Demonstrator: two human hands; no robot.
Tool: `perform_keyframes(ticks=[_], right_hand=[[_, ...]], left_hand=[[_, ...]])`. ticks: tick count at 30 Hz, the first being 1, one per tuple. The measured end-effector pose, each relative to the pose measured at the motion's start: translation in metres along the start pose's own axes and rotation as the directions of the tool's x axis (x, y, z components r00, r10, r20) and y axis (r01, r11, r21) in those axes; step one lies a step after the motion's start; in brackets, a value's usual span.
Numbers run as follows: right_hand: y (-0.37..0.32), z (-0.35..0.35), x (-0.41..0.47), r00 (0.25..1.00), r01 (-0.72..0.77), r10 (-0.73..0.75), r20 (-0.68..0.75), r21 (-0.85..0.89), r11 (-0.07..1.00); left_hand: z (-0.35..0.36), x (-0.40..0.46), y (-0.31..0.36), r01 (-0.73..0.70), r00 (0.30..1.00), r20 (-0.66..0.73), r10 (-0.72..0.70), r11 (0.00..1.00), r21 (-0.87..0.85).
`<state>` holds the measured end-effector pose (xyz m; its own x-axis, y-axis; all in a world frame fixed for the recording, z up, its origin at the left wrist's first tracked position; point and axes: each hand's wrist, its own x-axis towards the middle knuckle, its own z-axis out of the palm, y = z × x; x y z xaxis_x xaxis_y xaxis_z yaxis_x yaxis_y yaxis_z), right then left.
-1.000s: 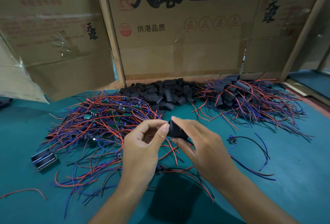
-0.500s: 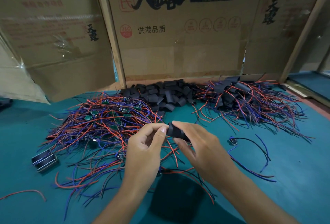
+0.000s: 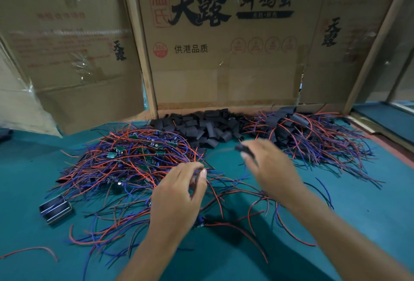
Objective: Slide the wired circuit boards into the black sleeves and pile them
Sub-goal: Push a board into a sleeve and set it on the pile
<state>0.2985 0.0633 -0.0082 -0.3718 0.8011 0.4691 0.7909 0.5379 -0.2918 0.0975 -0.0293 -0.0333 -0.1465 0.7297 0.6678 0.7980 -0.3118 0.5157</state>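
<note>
Head view: my right hand point(image 3: 272, 168) pinches a blurred sleeved board point(image 3: 244, 149) at its fingertips, and the finished pile point(image 3: 313, 132) lies far and right of it. My left hand point(image 3: 179, 191), loosely curled, looks empty, nearer the unsleeved boards point(image 3: 134, 157).

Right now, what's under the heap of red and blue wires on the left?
Green circuit boards poke out among the wire heap, which lies on the teal table. Whatever sits deeper inside the tangle is covered.
</note>
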Motion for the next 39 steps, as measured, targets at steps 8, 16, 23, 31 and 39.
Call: perform_keyframes(ticks=[8,16,23,31,39], right_hand=[[0.090,-0.035,0.119,0.940,-0.338,0.296,-0.169,-0.356,0.871],[0.012,0.095,0.142,0.913,-0.080,0.134,0.385,-0.154,0.985],[0.004,0.100,0.130,0.942,-0.198,0.233,0.240,-0.162,0.967],[-0.054,0.031,-0.006,0.942,-0.227,0.038,0.332,0.553,0.801],[-0.042,0.019,-0.041,0.844,-0.520,-0.127,0.521,0.853,0.041]], left_hand=[[-0.006,0.010,-0.015,-0.047,0.998,-0.028,0.065,0.905,0.423],[-0.016,0.015,-0.043,0.047,0.998,0.009,-0.058,0.881,0.471],[-0.017,0.017,-0.045,0.035,0.999,-0.011,-0.033,0.892,0.450],[0.002,0.004,-0.008,-0.277,0.955,0.188,0.229,0.916,0.291],[-0.004,-0.003,0.004,-0.192,0.916,0.326,0.235,0.969,-0.158]])
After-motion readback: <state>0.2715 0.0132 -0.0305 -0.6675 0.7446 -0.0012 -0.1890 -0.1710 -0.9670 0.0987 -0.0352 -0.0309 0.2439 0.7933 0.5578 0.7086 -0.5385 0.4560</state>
